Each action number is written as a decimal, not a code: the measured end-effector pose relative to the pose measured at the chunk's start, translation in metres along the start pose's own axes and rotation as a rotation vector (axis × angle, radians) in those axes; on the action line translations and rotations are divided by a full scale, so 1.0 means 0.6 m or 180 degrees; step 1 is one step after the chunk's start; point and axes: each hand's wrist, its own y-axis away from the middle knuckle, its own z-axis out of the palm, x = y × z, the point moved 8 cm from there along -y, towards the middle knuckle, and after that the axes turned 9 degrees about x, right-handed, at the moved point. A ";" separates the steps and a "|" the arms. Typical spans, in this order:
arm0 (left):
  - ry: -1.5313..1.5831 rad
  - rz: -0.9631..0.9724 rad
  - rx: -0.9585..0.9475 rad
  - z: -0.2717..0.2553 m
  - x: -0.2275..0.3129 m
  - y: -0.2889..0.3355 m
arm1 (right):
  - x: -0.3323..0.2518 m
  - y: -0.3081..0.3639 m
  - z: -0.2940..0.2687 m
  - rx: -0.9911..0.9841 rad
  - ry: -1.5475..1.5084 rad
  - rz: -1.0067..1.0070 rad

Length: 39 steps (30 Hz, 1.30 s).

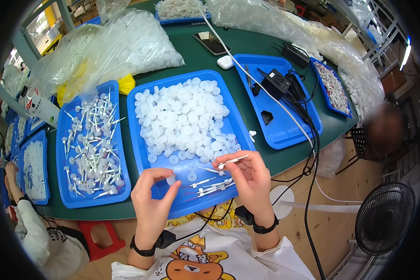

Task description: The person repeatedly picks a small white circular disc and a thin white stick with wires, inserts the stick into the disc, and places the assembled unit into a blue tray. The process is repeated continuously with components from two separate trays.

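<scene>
My left hand (150, 198) pinches a small translucent white disc (171, 180) between thumb and fingertips, over the near left part of a large blue tray (133, 123). In my right hand (251, 182) is a thin white plastic rod (233, 161), held near level between thumb and fingers. The disc and the rod are apart. A heap of similar discs (182, 116) fills most of the tray. Several white rods (214, 187) lie loose at its near end, between my hands, a few with thin reddish ends.
To the left, a blue tray (62, 186) holds rods with discs on them. At the right, another blue tray (284, 137) carries a black power adapter (276, 84) and cables. A phone (211, 44) and white case (225, 62) lie behind. A fan (385, 217) stands right; a co-worker's arm (13, 182) shows far left.
</scene>
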 end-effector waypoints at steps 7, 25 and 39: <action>0.1890 -0.0586 -0.0454 0.036 -0.010 0.028 | -0.019 0.027 0.020 0.0161 -0.1058 0.0310; 0.2803 -0.1699 -0.0989 0.049 -0.030 0.064 | -0.024 0.061 0.048 -0.0238 -0.0967 -0.0176; 0.2863 -0.1426 -0.0878 0.047 -0.023 0.067 | -0.024 0.065 0.040 -0.0363 -0.0667 -0.0323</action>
